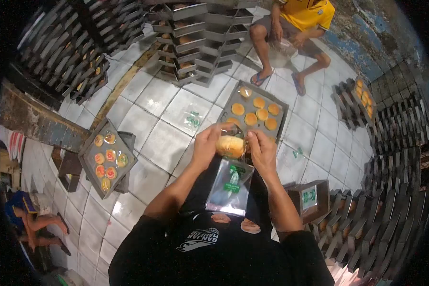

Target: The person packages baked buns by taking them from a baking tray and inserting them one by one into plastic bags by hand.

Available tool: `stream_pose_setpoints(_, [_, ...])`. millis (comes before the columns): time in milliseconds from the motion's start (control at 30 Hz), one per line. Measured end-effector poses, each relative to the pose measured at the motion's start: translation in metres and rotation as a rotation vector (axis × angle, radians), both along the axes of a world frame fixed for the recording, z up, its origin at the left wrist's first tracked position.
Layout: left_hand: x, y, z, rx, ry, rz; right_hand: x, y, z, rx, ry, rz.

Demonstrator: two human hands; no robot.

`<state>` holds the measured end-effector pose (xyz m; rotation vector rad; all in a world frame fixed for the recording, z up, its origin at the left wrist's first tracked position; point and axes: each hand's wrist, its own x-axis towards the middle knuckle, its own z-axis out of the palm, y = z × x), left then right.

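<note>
Bun (230, 147) in clear wrap, pinched between left hand (207, 146) and right hand (262, 148), just by the tray's (283, 121) near edge; black shirt (176, 257) reads "GANJAR", green print on lap bags (228, 188) illegible.

A round, golden-brown bread bun (230, 147) sits inside a thin, clear plastic bag (234, 128), held up between the left hand (207, 146) and right hand (262, 148).

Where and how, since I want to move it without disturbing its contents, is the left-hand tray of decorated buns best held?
I'd grip the tray by its two long raised rims, coming from outside on opposite sides: it's rectangular, and buns occupy the middle.
</note>
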<state>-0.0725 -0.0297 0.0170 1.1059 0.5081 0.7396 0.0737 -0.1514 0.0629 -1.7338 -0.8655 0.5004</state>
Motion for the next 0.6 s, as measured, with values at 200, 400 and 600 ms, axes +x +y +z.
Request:
stream_pose_setpoints(200, [0.010,-0.006,0.029,0.003,0.091,0.229,0.001,0.004,0.012,0.104,-0.458,0.039])
stream_pose_setpoints(400, [-0.018,-0.003,0.002,0.377,0.247,0.370,0.018,-0.014,-0.003,0.014,0.435,0.073])
stream_pose_setpoints(600, [-0.062,-0.039,-0.048,-0.047,0.278,0.181,-0.025,-0.063,-0.049,-0.323,0.608,0.116])
